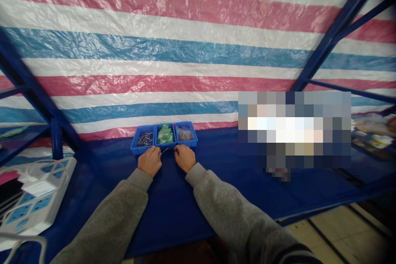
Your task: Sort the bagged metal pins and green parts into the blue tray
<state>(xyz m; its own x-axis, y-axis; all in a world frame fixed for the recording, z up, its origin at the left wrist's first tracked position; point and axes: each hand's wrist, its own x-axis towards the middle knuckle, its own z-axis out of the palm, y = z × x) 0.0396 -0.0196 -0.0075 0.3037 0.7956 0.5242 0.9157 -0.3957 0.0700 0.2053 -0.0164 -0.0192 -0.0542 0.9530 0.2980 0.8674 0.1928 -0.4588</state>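
Left of centre, my left hand (150, 161) pinches a thin silvery rod (165, 150); my right hand (186, 159) curls, contents too obscured to tell.

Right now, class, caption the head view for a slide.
Left hand holds a thin pin; right hand near three blue trays.

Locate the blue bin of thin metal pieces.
Head view, left of centre: the blue bin stands at the row's left end, just beyond the left hand, beside the bin of green packets.
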